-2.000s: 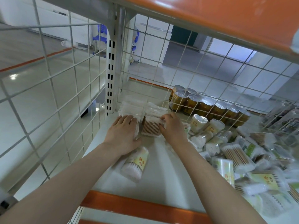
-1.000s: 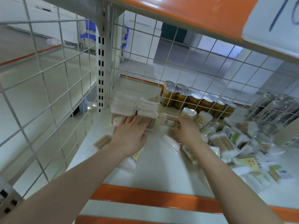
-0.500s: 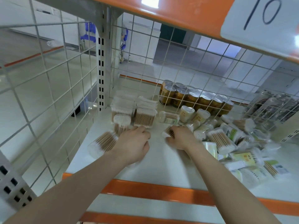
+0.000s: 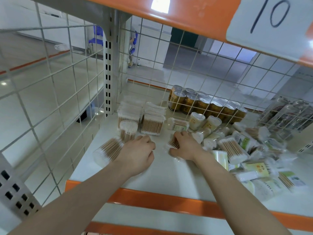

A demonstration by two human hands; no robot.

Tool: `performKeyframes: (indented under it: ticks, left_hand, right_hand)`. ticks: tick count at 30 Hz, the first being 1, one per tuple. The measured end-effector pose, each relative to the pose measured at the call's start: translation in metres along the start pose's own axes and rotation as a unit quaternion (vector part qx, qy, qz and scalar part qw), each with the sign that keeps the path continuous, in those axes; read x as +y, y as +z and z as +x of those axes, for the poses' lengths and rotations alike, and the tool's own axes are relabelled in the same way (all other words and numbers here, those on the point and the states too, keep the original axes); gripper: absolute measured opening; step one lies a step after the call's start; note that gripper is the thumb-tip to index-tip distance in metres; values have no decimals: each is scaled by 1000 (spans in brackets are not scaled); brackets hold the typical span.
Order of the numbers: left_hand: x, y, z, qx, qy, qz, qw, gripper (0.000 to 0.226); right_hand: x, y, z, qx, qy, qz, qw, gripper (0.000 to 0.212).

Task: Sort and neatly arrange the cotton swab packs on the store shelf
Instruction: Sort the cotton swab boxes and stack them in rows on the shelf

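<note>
The person leans into the corner of the white shelf (image 4: 169, 175), both forearms stretched over its orange front edge. The right hand (image 4: 184, 146) lies flat on a clear pack of wooden-stick swabs (image 4: 173, 142), fingers spread and curled over it; it presses the pack more than it lifts it. The left hand (image 4: 138, 150) is loosely closed, knuckles up, and I cannot tell if it holds something underneath. Just beside its wrist another swab pack (image 4: 108, 150) lies slanted, close to the wire side wall (image 4: 50, 99).

In the back corner two neat stacks of flat packs (image 4: 142, 116) stand against the upright, with a round tub of swabs (image 4: 128, 128) in front of them. To the right is the unsorted heap of packs (image 4: 245, 150), many lying over each other, and behind the mesh a row of golden cans (image 4: 203, 104).

The risks I see are small but real. The stacks are tall and not supported at the front, so a push from a hand bringing the next pack could tip them. The plastic wrapping looks slippery, so the pack under the right hand may slide away. The right forearm passes very near the heap, and a sideways move may drag packs toward the front edge, where nothing stops them from falling.
</note>
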State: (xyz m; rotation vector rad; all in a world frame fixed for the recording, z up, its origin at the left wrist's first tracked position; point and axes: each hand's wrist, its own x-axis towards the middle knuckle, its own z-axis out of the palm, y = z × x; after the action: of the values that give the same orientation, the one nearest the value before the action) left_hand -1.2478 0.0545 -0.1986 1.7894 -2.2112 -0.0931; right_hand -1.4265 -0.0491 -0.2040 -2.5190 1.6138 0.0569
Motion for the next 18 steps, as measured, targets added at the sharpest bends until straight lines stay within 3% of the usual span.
performKeyframes:
  ticks: [13,18]
  left_hand:
    - [-2,0,-10,13,-15,-7,1000,35]
    - [1,-1,-15,18,-20,0,1000,35]
  right_hand:
    - [-11,9,-32,5,-59,56,997,51]
    - [-8,7,-54,-21,-73,54,996,64]
